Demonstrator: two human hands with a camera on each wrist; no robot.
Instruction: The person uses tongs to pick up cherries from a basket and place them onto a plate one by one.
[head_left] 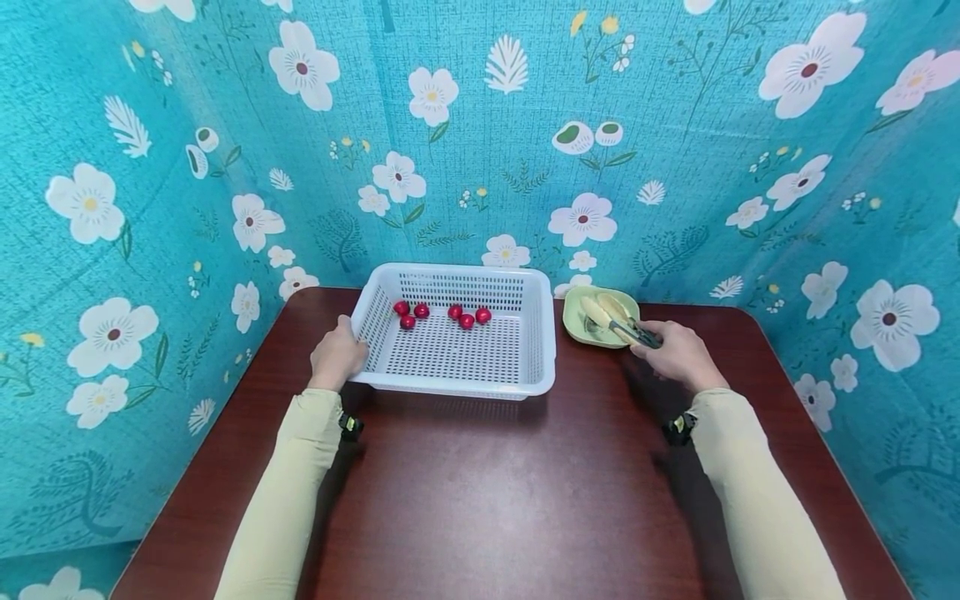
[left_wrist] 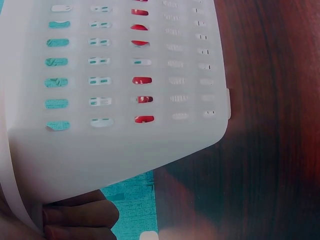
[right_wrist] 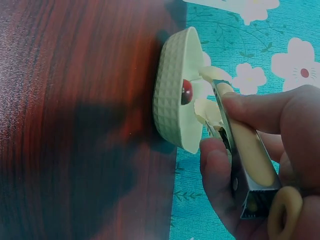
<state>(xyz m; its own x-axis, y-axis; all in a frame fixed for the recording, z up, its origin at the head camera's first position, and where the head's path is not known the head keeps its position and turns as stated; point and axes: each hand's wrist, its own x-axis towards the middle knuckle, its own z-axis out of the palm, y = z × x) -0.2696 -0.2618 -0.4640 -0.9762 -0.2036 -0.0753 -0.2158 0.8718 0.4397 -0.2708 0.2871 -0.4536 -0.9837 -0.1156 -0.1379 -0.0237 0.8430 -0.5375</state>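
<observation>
My left hand [head_left: 337,354] grips the left rim of a white perforated plastic basket [head_left: 450,386], its fingers curled under the edge in the left wrist view. Several small round red fruits [head_left: 467,321] lie inside, toward the back. My right hand [head_left: 678,354] holds a pair of tongs [right_wrist: 250,150] with beige grips and pale, broad tips. Those tips are parted and reach over a light green bowl [right_wrist: 167,95] with a diamond-textured outside. In the right wrist view, one red fruit [right_wrist: 187,92] shows in the bowl, close beside the tips.
Basket and bowl stand side by side near the back edge of a dark reddish-brown wooden table [head_left: 480,500]. A turquoise flowered cloth [head_left: 465,125] hangs right behind the table and along both sides.
</observation>
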